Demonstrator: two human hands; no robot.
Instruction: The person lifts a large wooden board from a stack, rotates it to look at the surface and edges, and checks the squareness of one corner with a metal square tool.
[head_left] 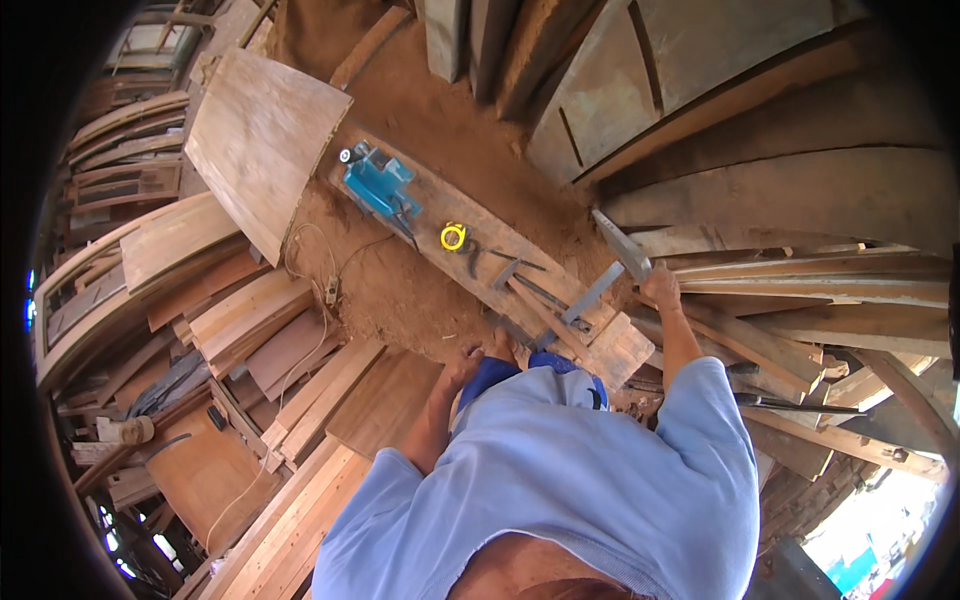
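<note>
My right hand (661, 287) is closed round the handle end of a handsaw (622, 245), whose grey tapered blade points away over the right side of the plank bench (460, 200). My left hand (463, 364) hangs by my left knee, fingers curled, with nothing visible in it. On the bench lie a blue electric planer (380, 184), a yellow tape measure (453, 236), a hammer (545, 314) with a wooden handle, and a try square (592, 293) with a grey blade. Thin dark tools lie between the tape measure and the square.
A pale wooden panel (262, 140) lies at the bench's far end. Stacked boards (250, 318) fill the left, and large timber panels (800, 200) lean at the right. A power cord (318, 262) runs over the sawdust-covered floor (385, 300).
</note>
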